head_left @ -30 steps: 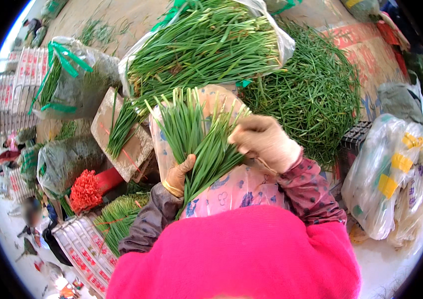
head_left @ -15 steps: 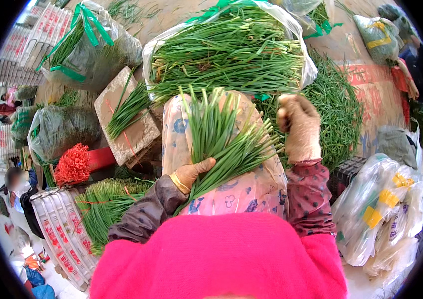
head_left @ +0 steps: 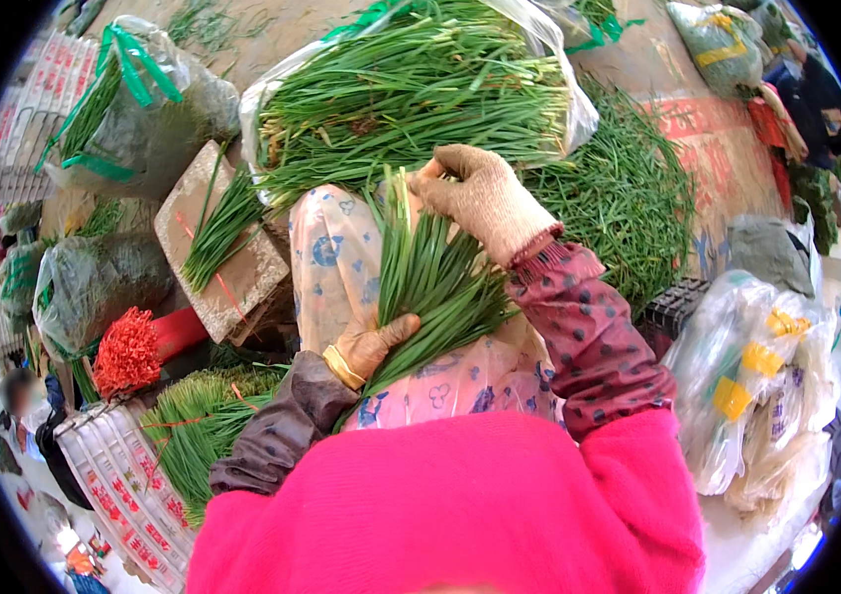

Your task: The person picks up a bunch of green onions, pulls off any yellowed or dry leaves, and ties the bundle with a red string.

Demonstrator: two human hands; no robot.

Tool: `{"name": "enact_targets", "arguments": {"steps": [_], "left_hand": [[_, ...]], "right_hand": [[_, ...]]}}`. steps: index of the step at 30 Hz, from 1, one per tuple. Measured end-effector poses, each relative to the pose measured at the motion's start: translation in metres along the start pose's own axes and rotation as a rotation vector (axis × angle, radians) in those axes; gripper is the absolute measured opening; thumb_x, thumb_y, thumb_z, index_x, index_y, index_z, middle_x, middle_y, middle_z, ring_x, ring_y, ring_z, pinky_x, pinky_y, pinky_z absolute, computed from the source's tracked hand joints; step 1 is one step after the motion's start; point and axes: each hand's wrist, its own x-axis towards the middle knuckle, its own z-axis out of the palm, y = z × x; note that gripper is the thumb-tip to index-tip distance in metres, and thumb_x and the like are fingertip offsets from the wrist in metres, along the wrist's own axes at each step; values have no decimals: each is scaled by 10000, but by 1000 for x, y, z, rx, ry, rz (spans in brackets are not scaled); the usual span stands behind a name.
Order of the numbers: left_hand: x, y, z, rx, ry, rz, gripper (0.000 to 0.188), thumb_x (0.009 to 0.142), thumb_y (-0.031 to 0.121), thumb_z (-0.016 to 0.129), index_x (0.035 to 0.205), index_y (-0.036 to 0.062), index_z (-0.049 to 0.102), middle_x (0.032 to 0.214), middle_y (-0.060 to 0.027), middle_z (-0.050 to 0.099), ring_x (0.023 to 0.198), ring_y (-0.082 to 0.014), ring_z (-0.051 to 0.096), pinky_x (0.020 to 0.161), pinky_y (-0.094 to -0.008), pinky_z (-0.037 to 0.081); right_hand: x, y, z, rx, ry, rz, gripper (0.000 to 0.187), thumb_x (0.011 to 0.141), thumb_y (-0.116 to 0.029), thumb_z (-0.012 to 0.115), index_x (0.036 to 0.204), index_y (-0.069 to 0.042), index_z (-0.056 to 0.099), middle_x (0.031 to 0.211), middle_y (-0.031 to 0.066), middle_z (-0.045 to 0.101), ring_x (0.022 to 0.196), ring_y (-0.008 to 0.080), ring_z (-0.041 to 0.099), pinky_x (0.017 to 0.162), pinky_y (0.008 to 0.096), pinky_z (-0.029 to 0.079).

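Observation:
A bunch of garlic chives lies slantwise over the patterned apron on my lap, its pale cut ends pointing away from me. Around its lower part my gloved left hand is closed, thumb on top. My gloved right hand is at the pale ends with its fingers bent and pinched on stalks there; its fingertips are partly hidden. Just beyond lies a large pile of garlic chives in an opened white plastic bag.
To the left, a small bundle of chives rests on a worn block, near a bunch of red ties. Loose green trimmings are heaped at right. Clear plastic bags stand near my right elbow; a white crate sits at left.
My right hand has moved left from beside the bunch onto its pale ends. The left hand keeps its hold, and the stalks at right have been drawn in closer. The view has shifted slightly.

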Motion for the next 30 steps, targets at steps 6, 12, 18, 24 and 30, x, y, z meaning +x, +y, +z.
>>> {"name": "enact_targets", "arguments": {"steps": [6, 12, 18, 24, 30], "left_hand": [[3, 2, 1, 30, 57, -4, 555, 962, 364, 611, 1386, 29, 481, 1284, -85, 603, 1131, -181, 572, 981, -317, 455], [-1, 0, -6, 76, 84, -13, 563, 968, 350, 604, 1398, 18, 454, 1306, -99, 587, 1149, -203, 576, 988, -334, 472], [2, 0, -4, 102, 83, -6, 568, 969, 367, 598, 1396, 18, 459, 1292, -97, 594, 1153, -201, 574, 986, -334, 472], [-6, 6, -1, -190, 173, -57, 573, 951, 349, 621, 1395, 25, 459, 1286, -123, 603, 1134, -235, 604, 991, -355, 494], [-5, 16, 11, -206, 132, -57, 657, 902, 421, 662, 1389, 27, 465, 1285, -131, 602, 1173, -246, 591, 1008, -374, 490]], "right_hand": [[8, 27, -16, 525, 522, 36, 239, 897, -297, 677, 977, -72, 698, 696, -51, 548, 530, 40, 409, 465, 209, 333], [-23, -13, -42, 185, 393, -126, 146, 903, -149, 653, 913, -7, 688, 738, -22, 592, 627, 61, 504, 559, 205, 387], [-22, -9, -20, -614, 363, -742, 314, 796, -202, 716, 1055, -33, 667, 1093, 158, 664, 986, 360, 643, 808, 388, 535], [-30, 20, -43, -176, 271, -194, 376, 869, -53, 676, 1219, 49, 584, 1087, 73, 691, 815, 65, 587, 734, 238, 500], [-41, 34, -41, -351, -80, -84, 566, 773, -257, 684, 1295, -80, 557, 1039, 181, 694, 987, 296, 674, 856, 367, 515]]}}
